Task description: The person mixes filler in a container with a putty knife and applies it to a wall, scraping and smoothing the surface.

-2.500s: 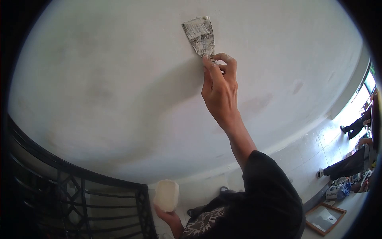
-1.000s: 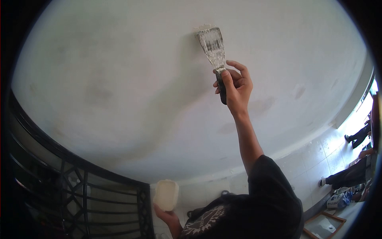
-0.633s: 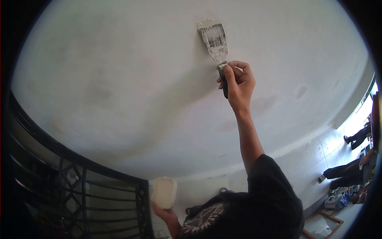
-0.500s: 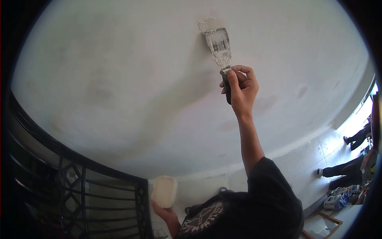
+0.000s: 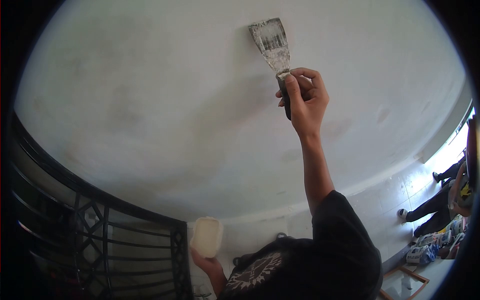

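My right hand (image 5: 309,100) is closed round the dark handle of a putty knife (image 5: 272,42), thumb along its front. The blade, smeared with whitish filler, points up, and its wide edge is against or very close to the pale wall (image 5: 165,100). Low in the view, my left hand (image 5: 207,262) holds a shallow cream-coloured plastic tub (image 5: 207,237) by its lower end, well away from the knife. What the tub contains is hard to make out.
A black metal railing (image 5: 130,210) runs along the lower left. At right, people in dark trousers (image 5: 432,207) are on the tiled floor (image 5: 390,200). Near them lie bagged items (image 5: 422,254) and a wooden frame (image 5: 417,275). Darker patches mark the wall.
My right hand has moved the putty knife a little upward on the wall, over the spot where ragged filler marks showed. The tub in my left hand has barely shifted.
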Motion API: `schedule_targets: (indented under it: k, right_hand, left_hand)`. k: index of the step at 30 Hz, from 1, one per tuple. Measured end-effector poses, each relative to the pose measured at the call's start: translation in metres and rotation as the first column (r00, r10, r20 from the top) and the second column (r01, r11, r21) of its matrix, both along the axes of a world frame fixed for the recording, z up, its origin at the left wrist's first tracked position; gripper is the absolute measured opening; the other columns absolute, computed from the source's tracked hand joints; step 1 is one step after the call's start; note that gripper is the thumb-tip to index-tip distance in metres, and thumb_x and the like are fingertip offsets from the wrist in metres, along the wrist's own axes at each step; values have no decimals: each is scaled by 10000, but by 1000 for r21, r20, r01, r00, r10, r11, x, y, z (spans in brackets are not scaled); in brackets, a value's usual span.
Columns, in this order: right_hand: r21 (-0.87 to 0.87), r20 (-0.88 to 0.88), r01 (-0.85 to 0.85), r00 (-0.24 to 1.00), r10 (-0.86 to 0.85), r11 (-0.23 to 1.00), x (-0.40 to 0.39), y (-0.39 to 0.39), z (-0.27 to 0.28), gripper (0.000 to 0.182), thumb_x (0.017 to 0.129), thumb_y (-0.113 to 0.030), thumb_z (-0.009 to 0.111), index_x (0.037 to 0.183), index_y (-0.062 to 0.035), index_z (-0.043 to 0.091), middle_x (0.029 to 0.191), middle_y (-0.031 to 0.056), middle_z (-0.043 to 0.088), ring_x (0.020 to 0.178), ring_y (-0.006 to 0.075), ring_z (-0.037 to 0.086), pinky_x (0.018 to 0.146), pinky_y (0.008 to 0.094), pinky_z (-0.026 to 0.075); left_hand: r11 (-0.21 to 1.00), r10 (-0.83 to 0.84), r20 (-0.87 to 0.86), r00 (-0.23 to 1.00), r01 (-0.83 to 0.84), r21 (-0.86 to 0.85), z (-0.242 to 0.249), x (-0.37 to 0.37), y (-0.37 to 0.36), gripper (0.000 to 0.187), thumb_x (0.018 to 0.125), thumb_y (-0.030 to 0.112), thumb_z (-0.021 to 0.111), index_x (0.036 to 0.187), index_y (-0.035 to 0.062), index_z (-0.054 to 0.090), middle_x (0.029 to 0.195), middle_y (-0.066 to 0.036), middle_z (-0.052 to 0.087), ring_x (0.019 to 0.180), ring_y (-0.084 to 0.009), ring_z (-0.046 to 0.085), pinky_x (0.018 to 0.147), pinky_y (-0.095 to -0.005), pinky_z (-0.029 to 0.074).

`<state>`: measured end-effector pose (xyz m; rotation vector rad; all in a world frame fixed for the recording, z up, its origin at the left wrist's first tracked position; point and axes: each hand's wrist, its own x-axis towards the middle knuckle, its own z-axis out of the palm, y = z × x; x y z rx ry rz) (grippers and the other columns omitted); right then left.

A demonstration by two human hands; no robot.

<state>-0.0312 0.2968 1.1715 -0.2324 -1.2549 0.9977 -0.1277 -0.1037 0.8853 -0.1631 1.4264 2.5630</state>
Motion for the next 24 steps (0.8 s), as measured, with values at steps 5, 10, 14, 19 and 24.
schedule_targets:
  k: [5,10,14,19,24]
  right_hand:
    - [-33,-5,5,1000,-5,999,-1,1,1,166,943,-95,631,1033,16,546,852,142,702,636,127,653,496,237,505]
    - [-57,35,0,999,2,998,3,1,-18,159,942,-89,626,1032,15,545,854,137,697,637,127,652,496,240,504]
    - [-30,-13,-14,1000,14,999,4,-1,-10,153,944,-87,622,1031,13,545,844,131,692,638,129,652,496,240,504]
    - [-23,5,5,1000,-5,1000,2,3,-1,150,946,-86,620,1030,12,544,840,127,691,641,131,652,496,240,503]
    - [-49,33,10,999,-8,999,5,1,-20,145,945,-76,617,1029,13,539,854,133,695,645,131,652,495,238,503]
  left_hand:
    - [931,-71,-315,946,-50,-361,-30,-11,-9,311,1003,58,440,1287,-64,476,1196,-158,556,1136,-223,539,997,-369,433]
    - [983,-50,-184,982,16,-182,5,-7,1,307,1007,55,429,1285,-67,476,1206,-159,546,1140,-230,543,998,-364,434]
    - [974,-79,-226,971,28,-223,-16,-12,-4,332,1030,146,424,1290,-53,480,1231,-168,530,1139,-245,556,1005,-371,435]
    - [883,-182,-304,935,19,-469,-31,-14,-10,580,1023,463,408,1418,39,430,1415,-127,498,1301,-275,480,1098,-416,356]
    - [994,-107,-13,994,106,-31,-18,-15,-7,580,1025,463,402,1420,39,427,1415,-128,497,1300,-277,482,1096,-418,360]
